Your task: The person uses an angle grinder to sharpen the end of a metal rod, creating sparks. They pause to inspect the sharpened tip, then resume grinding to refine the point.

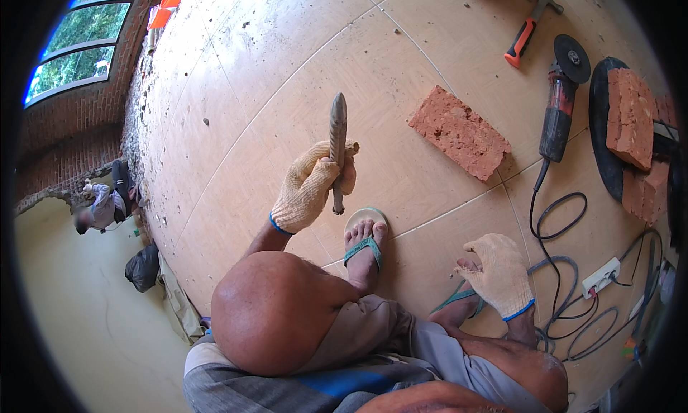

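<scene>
The pointed metal chisel is above the tiled floor, gripped firmly in the left hand. The right hand, loosely half-curled, looks empty. No tool touches the brick yet; claw hammer and angle grinder lie unheld.

Beige tiled floor is filling most of the view; grout lines are crossing it, grit is dotting it. Brick wall is framing a paned window at upper left; greenery is showing through. Pale wall is curving along lower left. Bright light is glaring off the floor's upper-left part.
</scene>
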Demonstrator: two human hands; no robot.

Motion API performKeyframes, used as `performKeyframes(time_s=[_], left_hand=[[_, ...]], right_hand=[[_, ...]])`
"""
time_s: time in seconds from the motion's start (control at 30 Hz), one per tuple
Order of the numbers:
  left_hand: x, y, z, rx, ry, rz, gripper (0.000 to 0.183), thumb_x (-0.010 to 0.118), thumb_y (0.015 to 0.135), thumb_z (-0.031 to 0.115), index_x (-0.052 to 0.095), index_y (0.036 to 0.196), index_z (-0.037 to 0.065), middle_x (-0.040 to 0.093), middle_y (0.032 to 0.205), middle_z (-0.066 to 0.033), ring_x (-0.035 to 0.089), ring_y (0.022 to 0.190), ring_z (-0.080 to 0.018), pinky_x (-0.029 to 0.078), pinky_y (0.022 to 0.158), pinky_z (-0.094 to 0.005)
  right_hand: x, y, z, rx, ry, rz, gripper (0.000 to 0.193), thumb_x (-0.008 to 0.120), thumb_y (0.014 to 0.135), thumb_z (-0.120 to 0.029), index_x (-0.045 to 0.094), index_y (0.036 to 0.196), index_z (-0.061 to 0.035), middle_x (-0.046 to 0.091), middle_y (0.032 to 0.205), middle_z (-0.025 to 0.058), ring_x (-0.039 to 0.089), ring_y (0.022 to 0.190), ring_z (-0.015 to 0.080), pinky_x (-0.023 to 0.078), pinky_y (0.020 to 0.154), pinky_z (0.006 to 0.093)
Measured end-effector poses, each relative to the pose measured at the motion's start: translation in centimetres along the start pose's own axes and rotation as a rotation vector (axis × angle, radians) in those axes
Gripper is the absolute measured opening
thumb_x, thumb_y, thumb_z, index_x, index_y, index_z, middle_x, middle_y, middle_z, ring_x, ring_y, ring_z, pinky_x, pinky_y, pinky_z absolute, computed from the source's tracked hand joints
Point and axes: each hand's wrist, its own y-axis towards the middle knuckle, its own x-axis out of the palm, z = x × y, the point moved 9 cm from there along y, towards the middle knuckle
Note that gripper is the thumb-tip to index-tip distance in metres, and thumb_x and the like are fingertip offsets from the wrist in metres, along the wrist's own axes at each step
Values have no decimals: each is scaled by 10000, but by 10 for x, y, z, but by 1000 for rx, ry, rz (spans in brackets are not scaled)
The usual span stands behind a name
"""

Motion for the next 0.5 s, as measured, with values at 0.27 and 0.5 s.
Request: performKeyframes(time_s=[0.27,0.5], left_hand=[[8,6,-2,0,-185,-118,566,602,1176,428,597,1489,-44,632,924,-51,572,736,-137,493,652,-310],[7,2,-11,-161,-279,-169,582,631,1145,508,592,1383,-22,571,738,-34,479,506,-99,378,448,-271]], right_hand=[[1,0,0,0,-5,-2,412,866,922,-412,780,1133,-68,750,1087,137,698,1102,376,524,1020,534],[4,0,3,-5,13,-1,403,863,922,-405,773,1124,-68,747,1093,136,691,1113,377,517,1020,544]])
